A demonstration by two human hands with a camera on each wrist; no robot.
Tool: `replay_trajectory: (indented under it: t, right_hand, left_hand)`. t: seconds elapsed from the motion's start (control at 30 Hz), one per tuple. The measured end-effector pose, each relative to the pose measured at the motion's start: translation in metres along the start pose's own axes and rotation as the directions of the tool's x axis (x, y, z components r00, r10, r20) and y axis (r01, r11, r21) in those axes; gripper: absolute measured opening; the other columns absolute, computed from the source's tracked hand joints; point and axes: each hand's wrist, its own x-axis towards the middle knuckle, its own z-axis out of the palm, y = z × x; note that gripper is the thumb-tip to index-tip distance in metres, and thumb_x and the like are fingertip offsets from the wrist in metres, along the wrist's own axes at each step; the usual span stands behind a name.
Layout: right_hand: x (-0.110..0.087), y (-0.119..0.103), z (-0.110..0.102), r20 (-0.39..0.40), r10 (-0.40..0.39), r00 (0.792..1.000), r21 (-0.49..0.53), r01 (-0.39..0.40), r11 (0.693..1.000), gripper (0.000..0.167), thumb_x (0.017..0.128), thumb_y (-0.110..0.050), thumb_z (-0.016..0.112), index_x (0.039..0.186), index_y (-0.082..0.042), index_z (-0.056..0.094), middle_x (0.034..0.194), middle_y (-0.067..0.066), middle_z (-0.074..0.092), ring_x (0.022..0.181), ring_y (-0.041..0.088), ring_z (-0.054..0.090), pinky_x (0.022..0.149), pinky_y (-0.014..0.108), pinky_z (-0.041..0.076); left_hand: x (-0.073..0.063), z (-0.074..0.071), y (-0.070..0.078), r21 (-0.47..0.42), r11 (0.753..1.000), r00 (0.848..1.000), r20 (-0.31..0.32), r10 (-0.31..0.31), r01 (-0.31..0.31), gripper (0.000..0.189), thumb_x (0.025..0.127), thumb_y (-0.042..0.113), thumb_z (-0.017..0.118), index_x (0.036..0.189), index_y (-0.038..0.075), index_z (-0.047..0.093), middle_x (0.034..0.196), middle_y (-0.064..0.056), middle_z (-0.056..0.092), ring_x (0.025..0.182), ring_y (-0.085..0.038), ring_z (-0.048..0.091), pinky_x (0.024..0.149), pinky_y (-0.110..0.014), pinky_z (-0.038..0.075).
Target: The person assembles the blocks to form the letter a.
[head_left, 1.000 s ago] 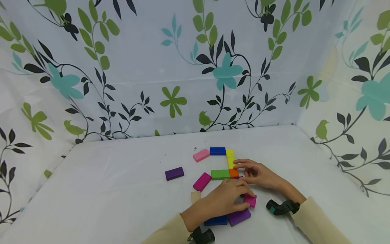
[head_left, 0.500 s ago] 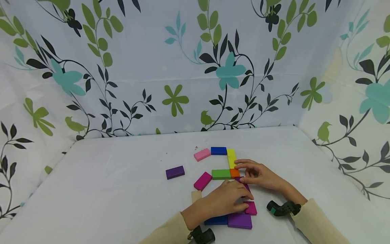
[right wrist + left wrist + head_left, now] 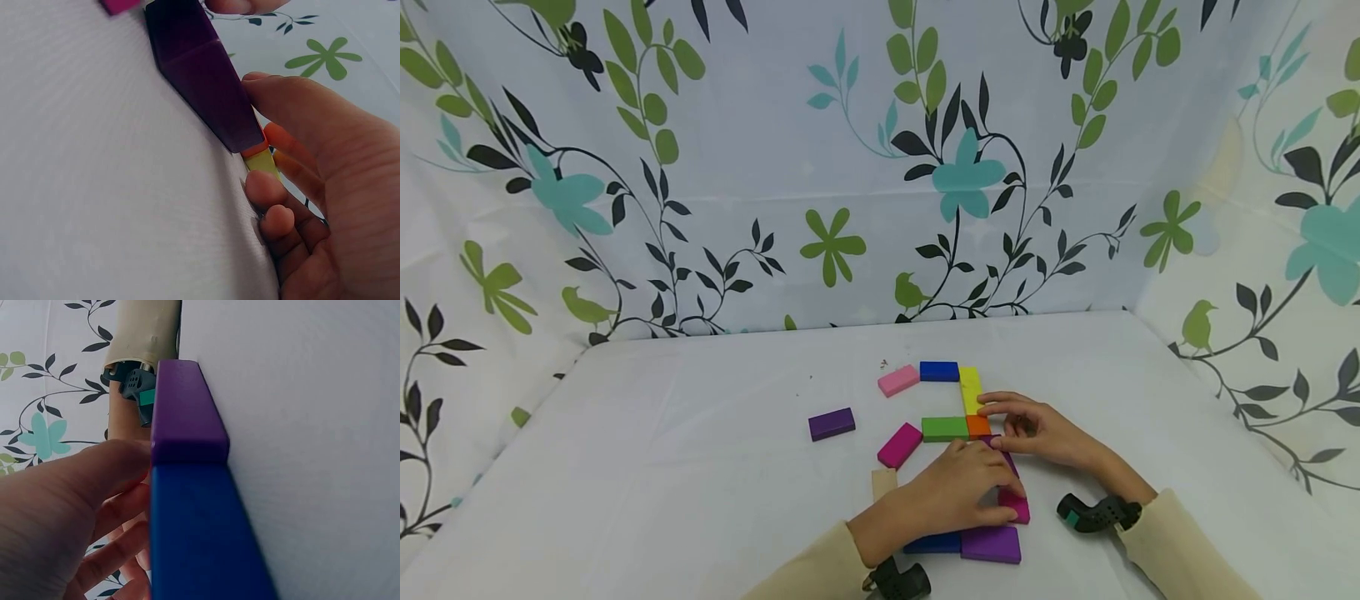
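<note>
Thumb and fingertips of my left hand (image 3: pixel 951 492) pinch a magenta block (image 3: pixel 1015 507), which stands just behind the lower purple block (image 3: pixel 991 544). That purple block (image 3: pixel 189 412) meets a dark blue block (image 3: pixel 203 531) end to end in the left wrist view. My right hand (image 3: pixel 1041 431) lies at the right side of the row, with loosely bent fingers. Its thumb touches the dark purple block (image 3: pixel 209 90), and its index fingertip is at the yellow block (image 3: pixel 970 390). An orange block (image 3: pixel 977 427) sits between these two.
A green block (image 3: pixel 944 429) adjoins the orange one. Further back are a blue block (image 3: pixel 938 372) and a pink block (image 3: pixel 898 381). Another magenta block (image 3: pixel 899 446), a purple block (image 3: pixel 832 424) and a beige block (image 3: pixel 883 482) lie to the left on the white table (image 3: pixel 662 467).
The lower purple block has turned from slanted to level. My left fingers have shifted the magenta block slightly and now reach over its far edge. The right hand stays in place.
</note>
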Motion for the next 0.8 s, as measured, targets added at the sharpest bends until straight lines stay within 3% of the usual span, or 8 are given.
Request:
replay_trajectory:
  t: [0.37,0.53,0.63,0.8]
  right_hand:
    - [-0.001,0.000,0.000,-0.003,-0.017,1.000,-0.005,0.017,1.000,0.037,0.089,-0.008,0.069,0.125,-0.002,0.062,0.138,0.023,0.048,0.070,0.012,0.049,0.058,0.024,0.041]
    - [-0.001,0.002,0.001,0.005,-0.004,1.000,-0.011,0.004,1.000,0.038,0.089,-0.008,0.069,0.127,-0.004,0.062,0.140,0.021,0.048,0.070,0.011,0.049,0.059,0.023,0.042]
    - [0.000,0.003,0.000,0.003,0.005,1.000,-0.014,-0.005,1.000,0.039,0.089,-0.010,0.070,0.127,-0.006,0.063,0.140,0.019,0.048,0.070,0.011,0.050,0.059,0.022,0.042]
    - [0.000,0.002,0.000,-0.004,0.029,1.000,0.001,-0.029,1.000,0.039,0.088,-0.011,0.071,0.126,-0.008,0.064,0.141,0.017,0.048,0.070,0.012,0.049,0.059,0.022,0.042]
  left_hand:
    - [-0.001,0.003,-0.001,0.031,0.999,0.999,-0.041,-0.017,0.018,0.021,0.095,0.037,0.063,0.114,0.029,0.070,0.110,0.018,0.066,0.118,-0.007,0.052,0.098,-0.028,0.040]
    - [-0.005,0.001,0.000,0.005,0.999,0.997,-0.066,-0.044,0.044,0.023,0.094,0.038,0.063,0.112,0.026,0.070,0.108,0.014,0.064,0.110,-0.004,0.054,0.087,-0.020,0.039]
    - [-0.010,-0.001,0.001,-0.034,0.997,0.995,-0.061,-0.073,0.071,0.023,0.094,0.040,0.063,0.110,0.024,0.069,0.104,0.014,0.064,0.104,-0.001,0.056,0.080,-0.018,0.037]
    - [-0.019,-0.004,0.003,-0.091,0.987,0.991,-0.019,-0.132,0.129,0.027,0.092,0.046,0.062,0.108,0.025,0.069,0.090,0.019,0.062,0.094,0.002,0.057,0.082,-0.024,0.041]
